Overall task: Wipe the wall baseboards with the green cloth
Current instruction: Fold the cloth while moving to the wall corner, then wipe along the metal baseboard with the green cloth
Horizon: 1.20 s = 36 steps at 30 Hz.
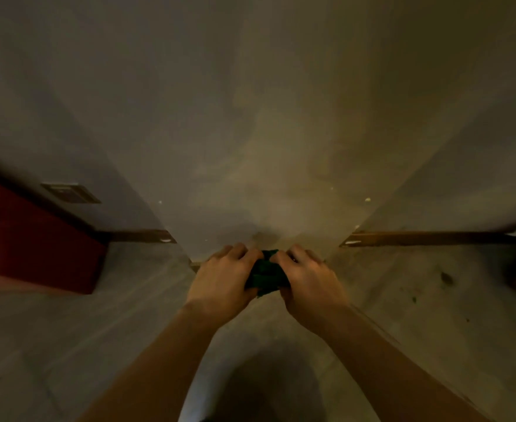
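Gripping bunched green cloth (265,273) w/ left hand (224,280) & right hand (307,283), by smooth wall (266,147).

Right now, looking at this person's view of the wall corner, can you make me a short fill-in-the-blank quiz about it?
1. The cloth bunched between the two hands is ____ in colour.
2. The cloth is gripped by the left hand and the ____ hand.
3. The big box on the floor at the far left is ____.

Missing words: green; right; red
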Each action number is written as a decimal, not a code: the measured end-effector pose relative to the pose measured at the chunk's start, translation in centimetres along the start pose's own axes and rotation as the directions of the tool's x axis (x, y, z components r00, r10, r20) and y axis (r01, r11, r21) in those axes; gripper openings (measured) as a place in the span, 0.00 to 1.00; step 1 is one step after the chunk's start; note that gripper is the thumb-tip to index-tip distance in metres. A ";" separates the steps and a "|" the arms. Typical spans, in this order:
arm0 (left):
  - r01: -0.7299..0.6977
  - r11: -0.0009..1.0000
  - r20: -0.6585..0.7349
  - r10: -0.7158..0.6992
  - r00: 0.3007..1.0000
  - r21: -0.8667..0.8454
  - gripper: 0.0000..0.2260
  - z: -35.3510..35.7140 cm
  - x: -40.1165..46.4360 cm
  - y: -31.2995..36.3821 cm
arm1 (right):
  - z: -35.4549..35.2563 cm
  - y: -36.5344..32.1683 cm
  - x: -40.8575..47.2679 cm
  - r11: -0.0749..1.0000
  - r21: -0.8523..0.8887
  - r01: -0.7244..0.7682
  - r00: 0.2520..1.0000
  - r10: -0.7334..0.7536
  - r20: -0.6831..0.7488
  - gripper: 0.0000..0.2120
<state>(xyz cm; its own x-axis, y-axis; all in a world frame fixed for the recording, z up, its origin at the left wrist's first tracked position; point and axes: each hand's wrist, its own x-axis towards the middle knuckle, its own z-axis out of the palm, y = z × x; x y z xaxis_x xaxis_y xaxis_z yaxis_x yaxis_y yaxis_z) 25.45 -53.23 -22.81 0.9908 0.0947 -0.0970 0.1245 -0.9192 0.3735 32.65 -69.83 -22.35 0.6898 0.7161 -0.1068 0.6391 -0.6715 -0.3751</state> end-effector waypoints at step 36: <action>0.036 0.896 -0.223 -0.149 0.963 -0.442 0.18 35.4 4.0 -16.6 | 38.7 10.9 5.5 0.986 0.145 -0.082 0.978 0.107 -0.177 0.43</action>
<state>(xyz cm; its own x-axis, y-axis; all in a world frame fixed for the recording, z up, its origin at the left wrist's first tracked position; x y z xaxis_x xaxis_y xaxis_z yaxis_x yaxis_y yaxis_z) 25.40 -51.14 -62.07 0.9478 0.3136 0.0569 0.1711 -0.6512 0.7393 30.27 -65.83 -62.68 0.8036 0.5949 0.0179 0.5242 -0.6932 -0.4947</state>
